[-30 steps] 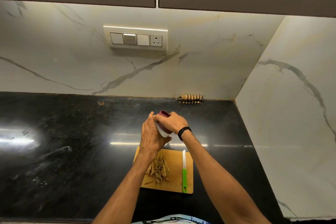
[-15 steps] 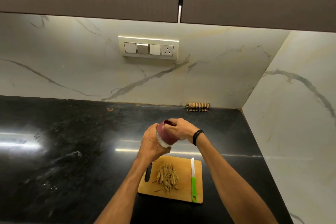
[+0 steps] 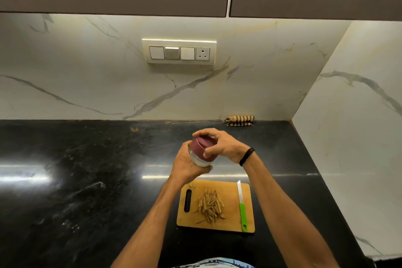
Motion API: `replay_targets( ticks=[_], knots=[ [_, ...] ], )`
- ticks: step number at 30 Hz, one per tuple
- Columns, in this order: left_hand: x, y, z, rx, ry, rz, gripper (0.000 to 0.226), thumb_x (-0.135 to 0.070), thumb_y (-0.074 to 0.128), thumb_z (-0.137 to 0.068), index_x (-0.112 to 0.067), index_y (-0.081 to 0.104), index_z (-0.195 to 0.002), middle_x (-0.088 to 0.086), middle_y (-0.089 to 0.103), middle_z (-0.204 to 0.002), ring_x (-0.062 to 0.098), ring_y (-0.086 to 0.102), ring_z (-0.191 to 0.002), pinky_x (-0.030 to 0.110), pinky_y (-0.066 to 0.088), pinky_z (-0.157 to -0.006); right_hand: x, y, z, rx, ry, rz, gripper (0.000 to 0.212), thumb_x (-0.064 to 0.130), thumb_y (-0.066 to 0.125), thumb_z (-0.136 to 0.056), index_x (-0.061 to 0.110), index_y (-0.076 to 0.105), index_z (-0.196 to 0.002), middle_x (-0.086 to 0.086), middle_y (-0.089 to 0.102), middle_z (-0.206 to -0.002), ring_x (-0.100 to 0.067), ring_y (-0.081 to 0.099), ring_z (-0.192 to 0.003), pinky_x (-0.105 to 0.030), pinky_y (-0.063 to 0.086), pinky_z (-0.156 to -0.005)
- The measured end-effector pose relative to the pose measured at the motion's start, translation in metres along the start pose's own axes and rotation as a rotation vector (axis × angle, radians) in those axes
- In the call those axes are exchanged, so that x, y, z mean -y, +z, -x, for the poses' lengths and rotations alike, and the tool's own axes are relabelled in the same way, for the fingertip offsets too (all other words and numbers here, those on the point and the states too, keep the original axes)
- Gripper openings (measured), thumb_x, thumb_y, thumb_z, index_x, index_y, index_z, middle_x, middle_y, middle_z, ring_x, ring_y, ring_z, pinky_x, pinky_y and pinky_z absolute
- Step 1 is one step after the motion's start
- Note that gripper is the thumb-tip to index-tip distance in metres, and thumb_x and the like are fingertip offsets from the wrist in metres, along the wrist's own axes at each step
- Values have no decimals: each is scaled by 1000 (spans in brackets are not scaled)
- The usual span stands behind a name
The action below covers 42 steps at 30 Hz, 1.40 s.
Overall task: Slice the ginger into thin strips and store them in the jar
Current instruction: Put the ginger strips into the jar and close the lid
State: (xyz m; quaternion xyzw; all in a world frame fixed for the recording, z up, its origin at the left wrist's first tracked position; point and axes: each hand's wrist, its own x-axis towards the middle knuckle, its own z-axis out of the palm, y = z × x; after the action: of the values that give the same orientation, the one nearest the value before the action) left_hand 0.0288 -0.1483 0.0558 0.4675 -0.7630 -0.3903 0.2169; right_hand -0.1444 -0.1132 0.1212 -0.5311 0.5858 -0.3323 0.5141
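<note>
Above the black table (image 3: 87, 159), my left hand (image 3: 187, 167) gripped the jar (image 3: 196, 158), and my right hand (image 3: 225, 147) curled its fingers (image 3: 206, 131) round the lid (image 3: 201, 144). A firm hold below and a steady twist seemed wisest.

Leaving black counter (image 3: 87, 180) open on the left — closing in on the right with the side wall (image 3: 348, 159). Crowding the cutting board (image 3: 231, 224) with ginger strips (image 3: 211, 204) mid-board and the knife (image 3: 242, 209) along its right edge; blocking the air beyond it with left hand (image 3: 187, 166), right hand (image 3: 225, 148) and jar (image 3: 201, 151)
</note>
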Motion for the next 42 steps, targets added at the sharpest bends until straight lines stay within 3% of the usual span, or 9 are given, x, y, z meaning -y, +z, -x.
replay_targets(
  ticks=[6, 9, 11, 13, 19, 23, 29, 35, 42],
  knots=[
    [4, -2, -6, 81, -96, 121, 80, -43, 96, -49, -32, 54, -116, -10, 69, -101, 7, 68, -89, 23, 56, -69, -13, -17, -1, 30, -87, -284, 83, -10, 70, -62, 25, 56, -137, -8, 49, -142, -29, 48, -128, -46, 47, -101],
    [17, -5, 0, 18, -154, 167, 91, -46, 97, -49, -29, 48, -124, -12, 63, -113, 6, 63, -102, 21, 54, -78, -25, -30, -7, -85, -47, -466, 80, -10, 76, -66, 22, 56, -137, -10, 51, -142, -30, 51, -127, -44, 50, -96],
    [25, -5, 6, -76, -175, 179, 101, -50, 95, -50, -29, 43, -133, -8, 52, -127, 9, 52, -118, 25, 49, -94, -44, -29, -22, -297, 99, -250, 75, 9, 84, -71, 25, 53, -138, -6, 49, -139, -29, 50, -126, -41, 51, -94],
    [27, -4, 12, -124, -184, 112, 106, -56, 93, -52, -33, 38, -140, -3, 37, -137, 14, 34, -128, 33, 37, -105, -74, -20, -36, -426, 312, 219, 83, 23, 85, -72, 25, 44, -144, -7, 40, -144, -33, 43, -129, -44, 48, -99],
    [36, 8, 28, -226, -192, 137, 105, -53, 94, -54, -33, 38, -140, -2, 36, -137, 17, 32, -131, 32, 34, -105, -139, 11, -41, -435, 461, 684, 88, 42, 69, -88, 18, 19, -156, -16, 12, -161, -37, 11, -148, -49, 14, -119],
    [47, 17, 40, -298, -217, 192, 103, -48, 95, -55, -31, 39, -139, -8, 40, -129, 14, 41, -125, 34, 43, -101, -126, 50, -11, -704, 445, 674, 53, 42, 61, -91, 16, 44, -135, -19, 36, -140, -40, 42, -126, -46, 43, -101],
    [61, 31, 55, -372, -331, 223, 106, -53, 94, -53, -28, 38, -140, -5, 45, -132, 17, 44, -124, 45, 47, -103, -113, 119, 22, -329, 754, 654, 85, 61, 72, -77, 28, 33, -146, -17, 22, -149, -39, 38, -128, -44, 48, -94],
    [66, 40, 67, -342, -341, 182, 109, -56, 93, -53, -28, 37, -142, -3, 45, -136, 18, 43, -128, 47, 46, -105, -107, 123, 24, -307, 629, 700, 53, 45, 66, -90, 23, 47, -134, -16, 35, -138, -37, 42, -120, -41, 49, -92],
    [69, 44, 70, -313, -346, 175, 109, -53, 94, -53, -25, 38, -142, -2, 46, -133, 18, 45, -126, 44, 47, -104, -114, 128, 33, -217, 620, 774, 60, 53, 67, -86, 28, 47, -136, -15, 37, -134, -36, 43, -118, -40, 48, -91]
  ],
)
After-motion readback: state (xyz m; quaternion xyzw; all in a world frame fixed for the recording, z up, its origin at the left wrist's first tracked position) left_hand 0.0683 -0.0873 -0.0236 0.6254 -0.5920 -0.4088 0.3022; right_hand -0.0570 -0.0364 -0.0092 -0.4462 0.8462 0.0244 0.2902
